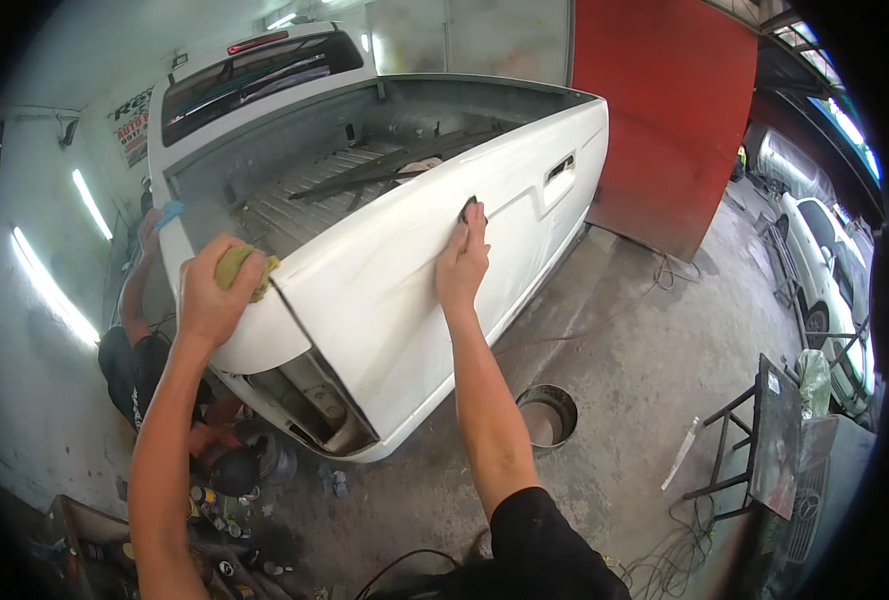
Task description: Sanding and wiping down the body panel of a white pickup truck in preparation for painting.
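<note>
Beneath both hands, the white tailgate of a pickup, with a cloth at its corner and a pad on its face.

The left hand curls around a yellow-green cloth at the top corner, just beside the gap where tailgate meets bodywork; the right hand has its fingers close together, holding a small dark pad against the panel below its upper edge. Right of the right hand is a handle recess; below that hand, beside the forearm, a bucket of greyish liquid stands on the floor. Left of the left hand, a co-worker's hand holds a blue cloth at the truck's side.
</note>
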Demonstrator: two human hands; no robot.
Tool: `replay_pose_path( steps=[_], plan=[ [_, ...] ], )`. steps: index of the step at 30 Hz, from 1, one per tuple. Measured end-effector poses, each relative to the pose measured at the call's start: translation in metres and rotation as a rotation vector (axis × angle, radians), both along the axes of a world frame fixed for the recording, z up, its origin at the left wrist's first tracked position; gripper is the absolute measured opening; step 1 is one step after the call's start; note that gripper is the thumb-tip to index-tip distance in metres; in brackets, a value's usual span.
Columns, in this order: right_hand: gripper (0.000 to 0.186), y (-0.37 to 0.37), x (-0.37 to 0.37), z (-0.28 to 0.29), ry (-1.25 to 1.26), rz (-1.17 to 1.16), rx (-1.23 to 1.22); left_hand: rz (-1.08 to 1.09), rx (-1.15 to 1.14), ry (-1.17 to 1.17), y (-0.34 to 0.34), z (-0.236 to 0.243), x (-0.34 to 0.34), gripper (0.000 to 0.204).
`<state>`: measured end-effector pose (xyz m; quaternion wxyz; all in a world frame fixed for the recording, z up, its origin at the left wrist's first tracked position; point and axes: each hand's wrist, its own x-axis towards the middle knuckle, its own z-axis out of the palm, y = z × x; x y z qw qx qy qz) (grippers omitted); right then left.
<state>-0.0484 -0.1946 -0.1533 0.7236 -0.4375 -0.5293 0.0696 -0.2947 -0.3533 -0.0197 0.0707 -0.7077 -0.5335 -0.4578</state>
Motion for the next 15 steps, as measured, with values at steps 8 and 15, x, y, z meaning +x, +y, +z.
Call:
replay_pose_path(
  steps=[8,15],
  plan=[
    [0.052,-0.031,-0.026,-0.050,-0.393,0.017,0.094,0.008,-0.029,0.031,-0.009,-0.001,-0.017,0.020],
    [0.044,0.148,0.119,-0.011,0.102,0.066,-0.154,0.005,-0.077,0.036,-0.013,0.005,-0.017,0.020]
  ],
)
